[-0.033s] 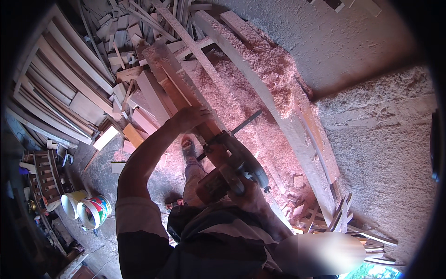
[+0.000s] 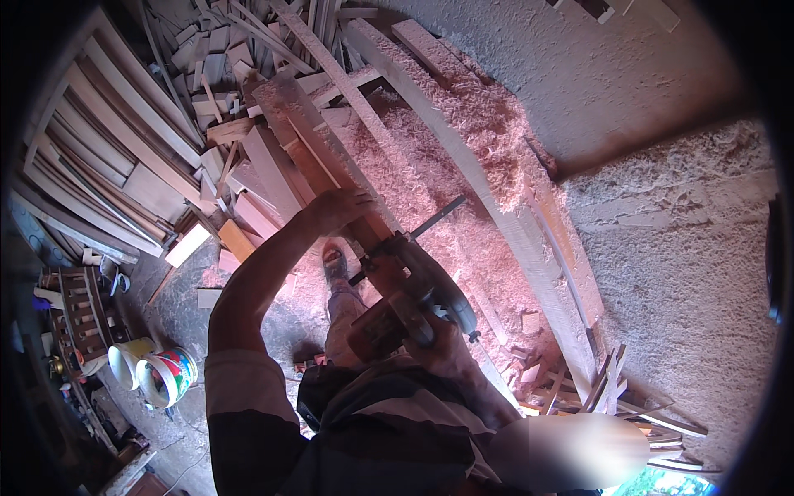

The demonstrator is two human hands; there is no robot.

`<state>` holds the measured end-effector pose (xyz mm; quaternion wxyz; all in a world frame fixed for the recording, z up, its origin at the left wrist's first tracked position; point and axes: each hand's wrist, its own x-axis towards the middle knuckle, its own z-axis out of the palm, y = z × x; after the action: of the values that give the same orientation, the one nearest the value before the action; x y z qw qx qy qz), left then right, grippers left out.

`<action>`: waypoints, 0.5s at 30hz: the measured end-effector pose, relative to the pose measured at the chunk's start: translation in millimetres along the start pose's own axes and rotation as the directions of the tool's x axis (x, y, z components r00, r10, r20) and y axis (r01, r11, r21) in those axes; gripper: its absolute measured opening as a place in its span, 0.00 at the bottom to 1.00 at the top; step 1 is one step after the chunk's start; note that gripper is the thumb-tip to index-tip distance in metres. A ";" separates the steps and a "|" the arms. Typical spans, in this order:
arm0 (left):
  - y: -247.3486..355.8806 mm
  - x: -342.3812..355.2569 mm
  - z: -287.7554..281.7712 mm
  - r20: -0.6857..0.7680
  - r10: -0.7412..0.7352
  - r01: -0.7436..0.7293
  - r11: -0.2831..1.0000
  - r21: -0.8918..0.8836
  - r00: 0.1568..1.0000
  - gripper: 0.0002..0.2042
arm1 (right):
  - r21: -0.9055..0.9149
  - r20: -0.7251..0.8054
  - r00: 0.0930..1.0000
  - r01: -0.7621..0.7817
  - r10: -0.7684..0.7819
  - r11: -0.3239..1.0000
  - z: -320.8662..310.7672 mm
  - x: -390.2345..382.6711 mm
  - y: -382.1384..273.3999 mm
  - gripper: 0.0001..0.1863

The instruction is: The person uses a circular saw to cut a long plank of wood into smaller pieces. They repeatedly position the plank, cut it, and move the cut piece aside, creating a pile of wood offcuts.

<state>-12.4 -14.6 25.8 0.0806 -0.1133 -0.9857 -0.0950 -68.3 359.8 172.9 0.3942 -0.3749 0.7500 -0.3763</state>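
Note:
My right hand (image 2: pixel 444 350) is wrapped round the rear handle of a circular saw (image 2: pixel 382 327). The saw sits over the near end of a long brown wooden board (image 2: pixel 313 172). A straight metal guide bar (image 2: pixel 438 217) sticks out across the saw's front. Ahead of the saw, my left hand (image 2: pixel 339 212) grips the board from its left side, its fingers lying over the top. The saw's body hides the blade and the board's near end.
Pink-tinted wood shavings (image 2: pixel 488 149) cover the floor around a long thick beam (image 2: pixel 488 194) on the right. Curved planks (image 2: pixel 124 107) lean at left. Offcuts (image 2: pixel 211 54) pile up at the far side. Two buckets (image 2: pixel 168 376) stand at lower left; my foot (image 2: pixel 334 258) is beside the board.

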 end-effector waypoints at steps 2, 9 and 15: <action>-6.3 -1.6 -3.0 -0.034 -0.006 0.004 0.998 -0.058 0.999 0.27 | -0.012 0.006 1.000 -0.006 0.006 1.000 1.8 5.6 -2.7 0.21; -33.1 0.9 -6.6 0.046 -0.017 0.017 1.000 0.011 0.999 0.28 | -0.010 0.035 0.998 -0.054 0.055 0.998 3.0 32.8 -12.5 0.26; -52.0 -0.6 -18.5 0.133 -0.034 0.032 0.999 0.021 0.990 0.30 | -0.032 0.048 0.996 -0.071 0.072 0.997 10.8 49.1 -18.3 0.26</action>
<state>-21.7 -68.2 34.8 0.0139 -0.1024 -0.9915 -0.0792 -74.1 306.8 169.0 0.4202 -0.3628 0.7585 -0.3413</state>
